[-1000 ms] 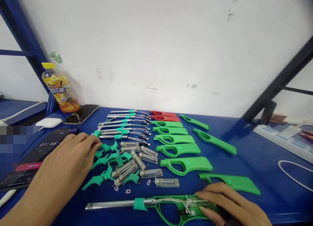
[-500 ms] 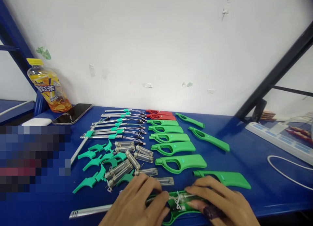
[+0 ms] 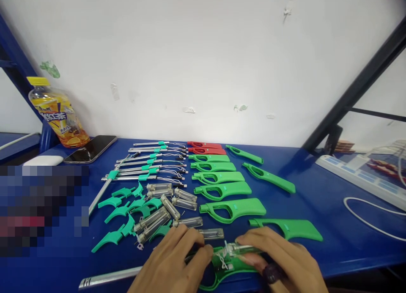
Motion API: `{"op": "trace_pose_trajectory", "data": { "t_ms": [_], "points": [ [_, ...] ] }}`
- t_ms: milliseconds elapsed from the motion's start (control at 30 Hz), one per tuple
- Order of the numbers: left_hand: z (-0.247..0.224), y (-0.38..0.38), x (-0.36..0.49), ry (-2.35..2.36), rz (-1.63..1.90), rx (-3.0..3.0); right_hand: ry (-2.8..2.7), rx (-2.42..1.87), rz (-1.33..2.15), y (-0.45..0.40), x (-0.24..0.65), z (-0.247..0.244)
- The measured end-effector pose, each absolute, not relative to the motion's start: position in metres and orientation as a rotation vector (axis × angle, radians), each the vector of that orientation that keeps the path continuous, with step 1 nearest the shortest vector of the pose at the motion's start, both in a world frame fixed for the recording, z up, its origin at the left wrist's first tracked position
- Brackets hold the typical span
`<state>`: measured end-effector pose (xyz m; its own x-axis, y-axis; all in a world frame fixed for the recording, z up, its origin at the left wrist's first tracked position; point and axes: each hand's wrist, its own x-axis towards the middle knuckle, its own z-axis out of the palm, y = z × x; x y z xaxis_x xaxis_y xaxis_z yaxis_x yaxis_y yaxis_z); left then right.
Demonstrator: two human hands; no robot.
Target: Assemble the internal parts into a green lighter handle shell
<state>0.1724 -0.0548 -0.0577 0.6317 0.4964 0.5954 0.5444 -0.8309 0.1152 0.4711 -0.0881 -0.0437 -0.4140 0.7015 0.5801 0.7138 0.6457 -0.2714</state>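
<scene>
At the front of the table lies an open green lighter casing half, hollow side up, with white wires inside. My left hand grips its front end, where a metal lighter tube sticks out to the left. Between the thumb and fingers of my right hand is a clear lighter fuel tank, tilted just above the casing. A dark band wraps one right finger. Past my hands rest several loose clear tanks and teal triggers.
Metal tubes with wires lie in a row beyond, beside green casings and red ones. A phone and a tea bottle are at back left, a power strip at right.
My right hand has raised the fuel tank a little out of the casing and tilted it. My left hand stays on the casing's front end. The view has shifted slightly.
</scene>
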Motion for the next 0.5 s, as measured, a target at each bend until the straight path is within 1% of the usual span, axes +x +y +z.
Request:
{"op": "trace_pose_trajectory", "data": {
  "t_ms": [267, 367, 500],
  "points": [
    [-0.059, -0.057, 0.171, -0.889, -0.954, -2.76, -2.091, -1.088, -0.146, -0.092, 0.476, -0.06],
    [-0.057, -0.056, 0.172, -0.881, -0.975, -2.751, -2.059, -1.088, -0.174, -0.094, 0.474, -0.059],
    [-0.054, -0.054, 0.172, -0.88, -1.009, -2.73, -1.885, -1.101, -0.174, -0.091, 0.476, -0.052]
  ]
}}
